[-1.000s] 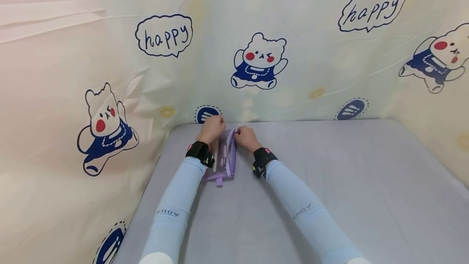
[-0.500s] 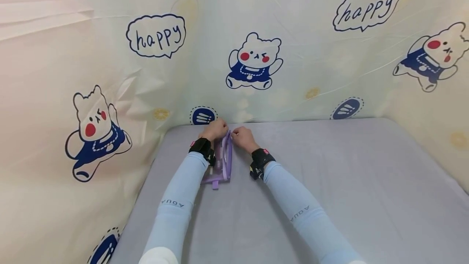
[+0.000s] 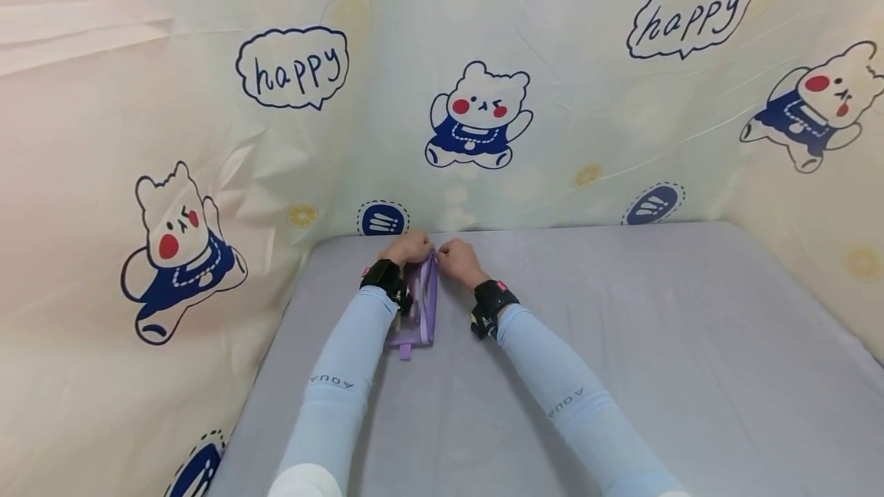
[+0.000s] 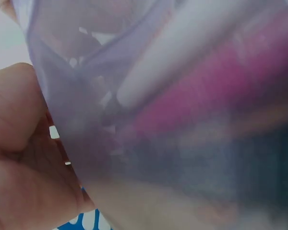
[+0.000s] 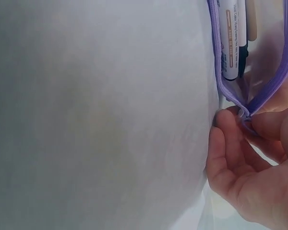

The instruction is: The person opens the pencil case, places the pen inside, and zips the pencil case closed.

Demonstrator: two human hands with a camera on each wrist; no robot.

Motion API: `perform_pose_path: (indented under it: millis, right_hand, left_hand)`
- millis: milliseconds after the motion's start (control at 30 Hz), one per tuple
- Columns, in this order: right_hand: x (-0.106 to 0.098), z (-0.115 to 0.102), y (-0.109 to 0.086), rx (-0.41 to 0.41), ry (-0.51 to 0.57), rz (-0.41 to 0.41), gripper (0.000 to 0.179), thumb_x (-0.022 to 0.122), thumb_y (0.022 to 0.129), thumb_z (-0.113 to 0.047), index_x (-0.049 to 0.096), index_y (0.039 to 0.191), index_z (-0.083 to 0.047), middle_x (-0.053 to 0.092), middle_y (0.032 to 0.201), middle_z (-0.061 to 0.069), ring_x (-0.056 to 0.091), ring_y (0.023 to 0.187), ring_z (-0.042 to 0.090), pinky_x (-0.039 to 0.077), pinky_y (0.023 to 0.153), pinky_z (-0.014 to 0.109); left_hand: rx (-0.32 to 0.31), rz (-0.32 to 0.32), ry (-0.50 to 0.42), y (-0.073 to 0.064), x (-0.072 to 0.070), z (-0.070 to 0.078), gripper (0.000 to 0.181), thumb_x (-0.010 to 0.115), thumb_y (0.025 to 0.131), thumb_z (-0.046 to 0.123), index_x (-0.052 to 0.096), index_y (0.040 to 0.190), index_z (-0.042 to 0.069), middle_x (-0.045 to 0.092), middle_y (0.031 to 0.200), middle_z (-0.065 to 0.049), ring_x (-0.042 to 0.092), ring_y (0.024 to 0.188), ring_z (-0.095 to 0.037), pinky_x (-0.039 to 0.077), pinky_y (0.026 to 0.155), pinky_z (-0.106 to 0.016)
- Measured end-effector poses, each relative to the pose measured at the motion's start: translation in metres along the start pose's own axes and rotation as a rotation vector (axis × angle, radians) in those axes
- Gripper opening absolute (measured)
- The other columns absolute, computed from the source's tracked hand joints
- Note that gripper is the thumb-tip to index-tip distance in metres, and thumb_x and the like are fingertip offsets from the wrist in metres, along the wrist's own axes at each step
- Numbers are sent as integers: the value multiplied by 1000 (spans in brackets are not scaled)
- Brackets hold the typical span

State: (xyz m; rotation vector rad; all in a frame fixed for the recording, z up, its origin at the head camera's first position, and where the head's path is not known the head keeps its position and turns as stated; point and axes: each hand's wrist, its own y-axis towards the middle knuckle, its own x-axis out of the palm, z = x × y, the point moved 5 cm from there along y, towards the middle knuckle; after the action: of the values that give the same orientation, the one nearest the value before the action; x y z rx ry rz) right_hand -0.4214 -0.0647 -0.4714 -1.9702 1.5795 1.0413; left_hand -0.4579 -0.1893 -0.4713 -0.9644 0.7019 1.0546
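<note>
A see-through purple zip pencil case (image 3: 430,313) stands at the far left of the table, its zipper edge toward the right. In the left wrist view, a white pen (image 4: 153,62) and a pink one (image 4: 201,91) show blurred through its side. My left hand (image 3: 409,247) grips the case's far end, its fingers partly hidden behind the clear plastic. At the far corner, my right hand (image 3: 459,259) pinches the zipper pull (image 5: 245,115) between thumb and fingers. Between the parted purple zipper tapes, a white marker (image 5: 229,43) is visible in the right wrist view.
The grey-covered table (image 3: 621,343) reaches out to the right and toward me. A cartoon-printed curtain (image 3: 566,98) rises right behind its far edge and along the left side. A small purple tab (image 3: 405,352) sticks out from the case's near end.
My left hand has come lower and closer to my right hand at the case's far corner. The right hand keeps its pinch there. The view has shifted slightly to the right.
</note>
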Motion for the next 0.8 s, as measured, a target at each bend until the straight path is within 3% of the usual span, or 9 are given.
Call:
perform_pose_path:
  millis: [200,367,533,800]
  right_hand:
    - [0,4,-1,18,13,-4,32,57,95,-11,67,66,-3,56,56,1,48,51,13,34,48,21]
    - [4,4,-2,30,36,-52,33,55,96,-9,63,64,-5,60,59,2,52,50,12,37,46,20]
    - [5,2,-6,-28,-41,-69,35,54,95,-8,61,61,-6,58,55,1,51,48,12,37,46,20]
    - [-1,-8,-20,-139,-113,-90,41,52,94,-4,51,54,-10,52,51,-1,46,46,11,34,46,19]
  left_hand:
    - [-52,9,64,3,6,7,32,41,104,27,57,82,9,50,77,-4,52,69,-20,39,58,-30]
    - [-83,17,77,9,9,7,35,41,104,26,53,74,11,48,73,-3,52,67,-18,39,56,-29]
    - [-67,21,40,10,10,5,36,43,103,24,51,71,11,44,68,-1,50,63,-17,38,54,-28]
    - [-2,29,-6,4,10,8,29,44,102,21,64,88,5,48,73,-4,50,66,-19,38,57,-28]
